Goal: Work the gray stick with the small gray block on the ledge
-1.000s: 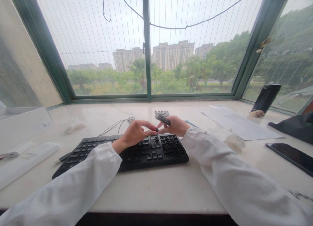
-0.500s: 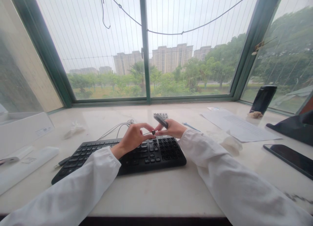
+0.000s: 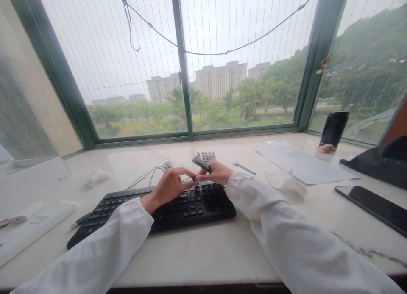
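Smooth white ledge (image 3: 190,260): basically holds everything, runs back to the big green-framed glass window (image 3: 183,73).
Long black plastic keyboard (image 3: 190,207): near the middle, with the bare left hand (image 3: 170,186) and bare right hand (image 3: 216,173) above its back part.
Behind the keyboard: flat grey multi-key pad (image 3: 208,154), thin grey looped cable (image 3: 165,165) to its left.
Left side: white rectangular box (image 3: 32,179), flat white strip (image 3: 47,226) in front.
Right side: slim blue stick (image 3: 244,168), then white paper sheet (image 3: 307,163), black cylinder (image 3: 333,126) behind it, flat black phone (image 3: 375,207) closer in.
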{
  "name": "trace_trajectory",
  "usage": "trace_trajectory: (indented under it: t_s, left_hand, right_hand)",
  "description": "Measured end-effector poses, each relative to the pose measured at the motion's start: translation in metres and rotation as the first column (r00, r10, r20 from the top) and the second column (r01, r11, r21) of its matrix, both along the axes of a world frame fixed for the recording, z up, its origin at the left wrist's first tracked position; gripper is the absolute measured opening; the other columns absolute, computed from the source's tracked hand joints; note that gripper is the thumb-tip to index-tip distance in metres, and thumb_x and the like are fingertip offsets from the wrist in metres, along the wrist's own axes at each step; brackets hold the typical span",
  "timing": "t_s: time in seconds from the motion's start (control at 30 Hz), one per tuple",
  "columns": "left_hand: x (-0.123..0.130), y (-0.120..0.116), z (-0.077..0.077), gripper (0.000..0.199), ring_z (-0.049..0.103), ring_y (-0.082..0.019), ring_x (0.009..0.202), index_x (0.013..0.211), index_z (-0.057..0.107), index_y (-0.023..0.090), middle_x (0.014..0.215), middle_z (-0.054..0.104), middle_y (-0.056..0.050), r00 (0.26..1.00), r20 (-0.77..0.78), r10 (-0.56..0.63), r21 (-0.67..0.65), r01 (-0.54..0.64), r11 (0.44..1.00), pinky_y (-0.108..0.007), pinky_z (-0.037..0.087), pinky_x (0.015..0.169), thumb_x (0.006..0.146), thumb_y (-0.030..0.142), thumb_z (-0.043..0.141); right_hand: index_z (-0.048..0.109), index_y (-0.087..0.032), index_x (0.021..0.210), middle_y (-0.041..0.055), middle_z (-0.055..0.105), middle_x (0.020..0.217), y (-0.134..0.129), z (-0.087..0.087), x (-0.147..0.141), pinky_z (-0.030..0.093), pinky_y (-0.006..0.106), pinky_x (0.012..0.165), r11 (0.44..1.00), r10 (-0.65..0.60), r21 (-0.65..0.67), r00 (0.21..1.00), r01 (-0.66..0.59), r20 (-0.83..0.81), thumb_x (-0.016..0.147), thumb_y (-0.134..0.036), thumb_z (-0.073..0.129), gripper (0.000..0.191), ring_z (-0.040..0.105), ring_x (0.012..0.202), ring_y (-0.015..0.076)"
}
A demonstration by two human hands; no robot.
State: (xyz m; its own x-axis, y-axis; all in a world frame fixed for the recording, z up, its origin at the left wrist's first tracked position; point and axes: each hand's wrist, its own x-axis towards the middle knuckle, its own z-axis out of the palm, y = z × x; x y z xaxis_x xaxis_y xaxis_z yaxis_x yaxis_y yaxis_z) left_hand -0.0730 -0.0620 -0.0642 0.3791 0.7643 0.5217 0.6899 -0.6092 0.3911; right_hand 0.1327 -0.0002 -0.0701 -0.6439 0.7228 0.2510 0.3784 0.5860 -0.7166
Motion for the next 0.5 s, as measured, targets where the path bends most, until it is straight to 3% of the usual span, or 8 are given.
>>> trace_trajectory:
  t_s: [0.1, 0.17, 0.23, 0.37, 0.5]
  left_hand:
    - [-0.001, 0.001, 0.001, 0.021, 0.048, -0.007, 0.051, 0.090, 0.072, 0.023, 0.089, 0.071, 0.000, 1.000, -0.002, 0.009, -0.013, -0.009, 1.000, -0.021, 0.043, 0.056, 0.077, 0.038, 0.068]
    - [-0.004, 0.004, 0.001, 0.020, 0.051, -0.008, 0.053, 0.091, 0.073, 0.023, 0.094, 0.071, -0.001, 0.999, -0.009, 0.038, -0.013, -0.038, 0.999, -0.021, 0.044, 0.058, 0.077, 0.036, 0.067]
    - [-0.009, 0.009, 0.001, 0.019, 0.054, -0.009, 0.055, 0.091, 0.073, 0.024, 0.095, 0.072, -0.001, 0.995, -0.023, 0.093, -0.016, -0.094, 0.995, -0.022, 0.046, 0.059, 0.076, 0.034, 0.067]
    - [-0.021, 0.026, 0.003, 0.024, 0.057, -0.011, 0.055, 0.092, 0.073, 0.023, 0.095, 0.072, -0.001, 0.984, -0.043, 0.172, -0.072, -0.175, 0.982, -0.023, 0.048, 0.060, 0.076, 0.038, 0.065]
    - [-0.021, 0.054, 0.010, 0.030, 0.060, -0.010, 0.051, 0.095, 0.070, 0.020, 0.100, 0.071, -0.002, 0.987, -0.088, 0.135, -0.200, -0.151, 0.968, -0.022, 0.049, 0.054, 0.075, 0.040, 0.063]
  right_hand:
    - [0.073, -0.019, 0.078, 0.0040, 0.069, 0.075, 0.000, 0.000, 0.003, 0.043, 0.026, 0.067, 0.964, -0.237, 0.149, 0.967, 0.221, 0.095, 0.083, -0.051, 0.054, 0.038, 0.063, 0.076, 0.0179]
    - [0.072, -0.021, 0.082, 0.0068, 0.070, 0.082, 0.001, -0.001, 0.008, 0.043, 0.028, 0.069, 0.857, -0.474, 0.321, 0.861, 0.403, 0.183, 0.086, -0.049, 0.050, 0.036, 0.064, 0.079, 0.0206]
    - [0.071, -0.021, 0.088, 0.0096, 0.070, 0.089, 0.004, -0.004, 0.015, 0.043, 0.031, 0.070, 0.757, -0.628, 0.420, 0.737, 0.501, 0.252, 0.087, -0.048, 0.049, 0.034, 0.064, 0.082, 0.0238]
    - [0.070, -0.019, 0.097, 0.0141, 0.068, 0.097, 0.012, -0.009, 0.028, 0.045, 0.033, 0.071, 0.711, -0.703, 0.378, 0.617, 0.593, 0.354, 0.087, -0.046, 0.048, 0.036, 0.065, 0.087, 0.0264]
    - [0.068, -0.017, 0.102, 0.0167, 0.066, 0.104, 0.016, -0.012, 0.033, 0.045, 0.035, 0.077, 0.729, -0.681, 0.311, 0.603, 0.610, 0.415, 0.085, -0.043, 0.051, 0.036, 0.063, 0.094, 0.0281]
